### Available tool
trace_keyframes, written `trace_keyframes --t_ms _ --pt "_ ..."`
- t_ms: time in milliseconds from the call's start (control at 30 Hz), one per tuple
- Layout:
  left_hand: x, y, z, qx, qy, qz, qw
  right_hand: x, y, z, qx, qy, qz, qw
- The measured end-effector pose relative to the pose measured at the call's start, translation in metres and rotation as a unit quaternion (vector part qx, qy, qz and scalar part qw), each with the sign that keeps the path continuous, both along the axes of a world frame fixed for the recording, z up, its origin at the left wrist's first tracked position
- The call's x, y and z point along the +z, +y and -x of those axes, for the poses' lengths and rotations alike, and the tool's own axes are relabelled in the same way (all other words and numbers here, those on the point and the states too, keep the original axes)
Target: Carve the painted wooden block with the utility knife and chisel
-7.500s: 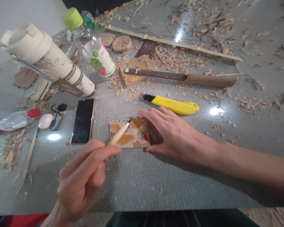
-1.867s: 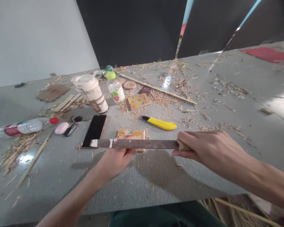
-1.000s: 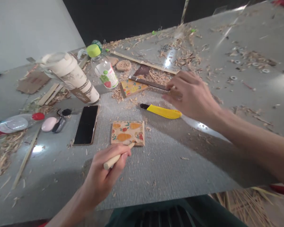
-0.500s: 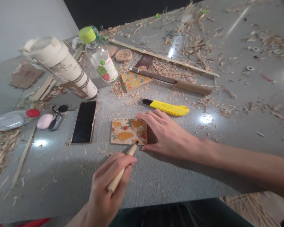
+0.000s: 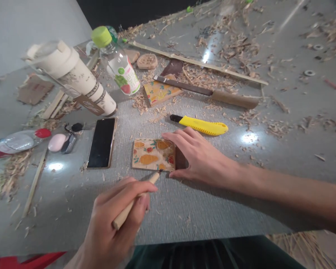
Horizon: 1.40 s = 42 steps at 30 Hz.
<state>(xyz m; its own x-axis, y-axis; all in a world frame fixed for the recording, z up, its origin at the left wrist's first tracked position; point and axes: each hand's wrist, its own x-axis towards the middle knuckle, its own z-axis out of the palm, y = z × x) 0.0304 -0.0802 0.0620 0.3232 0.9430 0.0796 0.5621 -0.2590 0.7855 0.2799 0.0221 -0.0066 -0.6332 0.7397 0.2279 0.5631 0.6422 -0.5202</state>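
A small patterned tile [image 5: 149, 154] with orange fruit shapes lies on the grey table. My right hand [image 5: 201, 157] rests flat against its right edge, fingers stretched out, touching it. My left hand [image 5: 114, 220] is closed round a wooden-handled carving tool [image 5: 136, 200]. The tool's tip touches the tile's near right edge.
A yellow utility knife [image 5: 203, 126] and a long blade with a wooden handle [image 5: 207, 91] lie beyond the tile, beside a second patterned tile [image 5: 159, 92]. A phone [image 5: 101, 142], a cream tumbler [image 5: 70, 74], a green-capped bottle [image 5: 116, 61] and wood shavings crowd the left and far side.
My right hand laid the long blade down at the far side and came back flat against the tile. My left hand brought the carving tool's tip to the tile's near edge.
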Motion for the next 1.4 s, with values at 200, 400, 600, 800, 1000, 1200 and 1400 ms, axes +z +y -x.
trace_keyframes --t_ms 200,400,600,800,1000,1200,1400 --pt "0.002 0.015 -0.007 -0.038 0.039 -0.055 0.997 -0.004 0.000 -0.001 0.006 0.009 -0.018 1.000" --pt "0.006 0.025 -0.010 -0.072 0.062 -0.061 0.994 -0.003 0.000 -0.002 0.020 0.021 -0.015 0.999" --pt "0.018 0.040 -0.013 -0.101 0.099 -0.034 0.989 -0.002 0.000 -0.002 0.028 0.028 -0.010 0.999" --pt "0.029 0.060 -0.022 -0.146 0.146 -0.003 0.979 -0.002 0.000 -0.003 0.033 0.045 -0.017 0.998" --pt "0.023 0.053 -0.022 -0.152 0.120 -0.007 0.981 -0.003 0.002 0.000 0.024 0.031 -0.012 0.999" --pt "-0.010 0.020 -0.008 -0.125 0.070 -0.041 0.989 -0.001 0.003 0.002 0.015 0.022 -0.001 1.000" --pt "-0.040 -0.003 -0.015 -0.107 0.074 -0.133 0.983 -0.004 0.005 0.002 0.002 0.034 -0.004 0.999"
